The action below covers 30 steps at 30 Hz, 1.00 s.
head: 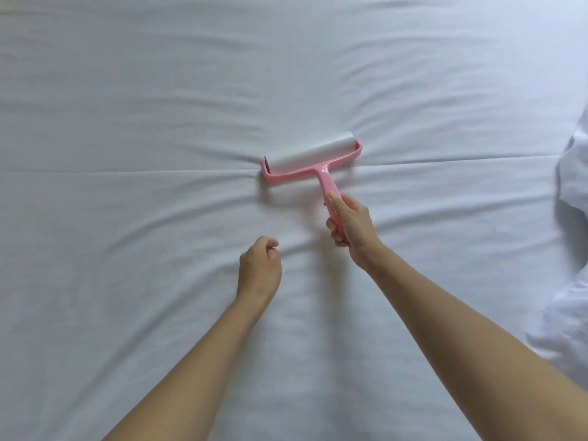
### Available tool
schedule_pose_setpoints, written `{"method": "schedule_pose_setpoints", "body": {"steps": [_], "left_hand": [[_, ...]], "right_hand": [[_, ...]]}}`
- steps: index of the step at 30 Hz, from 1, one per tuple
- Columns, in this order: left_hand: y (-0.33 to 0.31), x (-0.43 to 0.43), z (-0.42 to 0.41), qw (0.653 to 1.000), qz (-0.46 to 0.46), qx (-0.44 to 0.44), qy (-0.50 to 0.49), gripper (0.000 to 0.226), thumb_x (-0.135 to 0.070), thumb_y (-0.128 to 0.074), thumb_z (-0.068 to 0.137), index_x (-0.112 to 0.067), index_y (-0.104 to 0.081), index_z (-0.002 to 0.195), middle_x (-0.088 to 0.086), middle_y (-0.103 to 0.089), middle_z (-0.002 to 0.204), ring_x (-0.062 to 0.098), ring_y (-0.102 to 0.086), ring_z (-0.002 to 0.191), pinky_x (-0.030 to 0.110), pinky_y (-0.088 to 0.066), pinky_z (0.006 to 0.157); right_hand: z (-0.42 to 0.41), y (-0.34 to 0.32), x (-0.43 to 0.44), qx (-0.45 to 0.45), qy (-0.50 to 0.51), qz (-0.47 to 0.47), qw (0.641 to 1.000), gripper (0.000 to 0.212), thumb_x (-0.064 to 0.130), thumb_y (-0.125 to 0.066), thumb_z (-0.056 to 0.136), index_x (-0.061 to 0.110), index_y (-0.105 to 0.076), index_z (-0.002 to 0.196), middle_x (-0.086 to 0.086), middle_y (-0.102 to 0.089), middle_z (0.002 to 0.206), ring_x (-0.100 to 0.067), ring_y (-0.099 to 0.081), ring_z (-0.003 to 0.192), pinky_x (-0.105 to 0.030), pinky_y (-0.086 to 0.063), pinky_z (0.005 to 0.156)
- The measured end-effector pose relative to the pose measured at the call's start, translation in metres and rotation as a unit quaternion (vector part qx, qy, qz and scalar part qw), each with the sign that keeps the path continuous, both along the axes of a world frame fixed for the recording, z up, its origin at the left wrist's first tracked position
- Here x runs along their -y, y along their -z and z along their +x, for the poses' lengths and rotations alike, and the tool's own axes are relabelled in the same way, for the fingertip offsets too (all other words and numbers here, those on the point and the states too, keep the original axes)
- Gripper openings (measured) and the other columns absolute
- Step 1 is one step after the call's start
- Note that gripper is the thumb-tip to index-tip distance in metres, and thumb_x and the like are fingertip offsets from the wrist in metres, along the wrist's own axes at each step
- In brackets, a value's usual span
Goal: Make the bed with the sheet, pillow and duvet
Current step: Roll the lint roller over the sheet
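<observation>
A white sheet (159,106) covers the whole bed, with soft creases running toward its middle. A pink lint roller (310,157) with a white roll lies pressed on the sheet at the centre. My right hand (348,222) grips its pink handle from below, thumb along the handle. My left hand (259,268) hovers just above the sheet to the left of the handle, fingers loosely curled and holding nothing. No pillow is in view.
A bunched heap of white bedding (572,249), likely the duvet, lies at the right edge of the bed. A straight fold line crosses the sheet from left to right through the roller.
</observation>
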<state>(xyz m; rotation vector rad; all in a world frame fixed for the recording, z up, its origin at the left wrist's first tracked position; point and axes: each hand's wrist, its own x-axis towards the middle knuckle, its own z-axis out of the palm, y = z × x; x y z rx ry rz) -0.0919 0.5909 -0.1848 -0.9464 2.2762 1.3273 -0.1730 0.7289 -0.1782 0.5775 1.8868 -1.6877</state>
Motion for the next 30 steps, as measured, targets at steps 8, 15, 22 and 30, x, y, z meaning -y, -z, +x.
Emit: {"method": "schedule_pose_setpoints", "body": {"steps": [8, 15, 22, 30], "left_hand": [[-0.013, -0.037, 0.085, 0.996, 0.020, 0.073, 0.047, 0.031, -0.008, -0.038, 0.095, -0.007, -0.056, 0.120, 0.010, -0.060, 0.120, 0.025, -0.058, 0.105, 0.023, -0.039, 0.075], [-0.020, -0.050, 0.134, 0.982, -0.008, 0.126, 0.139, 0.039, -0.006, -0.035, 0.096, -0.006, -0.045, 0.133, 0.008, -0.041, 0.143, 0.022, -0.041, 0.129, 0.024, -0.033, 0.099], [-0.027, -0.064, 0.159, 0.963, -0.015, 0.157, 0.218, 0.042, -0.006, -0.031, 0.098, -0.007, -0.040, 0.139, 0.004, -0.015, 0.158, 0.021, -0.024, 0.142, 0.026, -0.027, 0.107], [-0.037, -0.071, 0.159, 0.948, -0.016, 0.197, 0.248, 0.044, -0.009, -0.032, 0.097, -0.011, -0.040, 0.140, 0.011, -0.041, 0.145, 0.027, -0.041, 0.130, 0.026, -0.035, 0.100]], "right_hand": [[0.101, -0.013, -0.047, 0.047, 0.016, 0.013, 0.999, 0.022, 0.031, -0.050, 0.095, 0.018, -0.053, 0.078, -0.002, -0.041, 0.055, -0.008, -0.032, 0.038, -0.017, -0.021, 0.040], [0.168, -0.021, -0.076, 0.070, 0.033, 0.020, 0.997, 0.022, 0.032, -0.051, 0.094, 0.018, -0.054, 0.078, -0.002, -0.041, 0.054, -0.008, -0.031, 0.037, -0.017, -0.022, 0.037], [0.222, -0.027, -0.101, 0.094, 0.044, 0.048, 0.993, 0.029, 0.034, -0.052, 0.093, 0.013, -0.053, 0.073, -0.003, -0.043, 0.051, -0.007, -0.030, 0.034, -0.015, -0.023, 0.038], [0.249, -0.042, -0.113, 0.096, 0.128, 0.052, 0.986, 0.036, 0.026, -0.058, 0.090, 0.010, -0.048, 0.060, -0.002, -0.040, 0.048, -0.007, -0.028, 0.031, -0.013, -0.019, 0.035]]}}
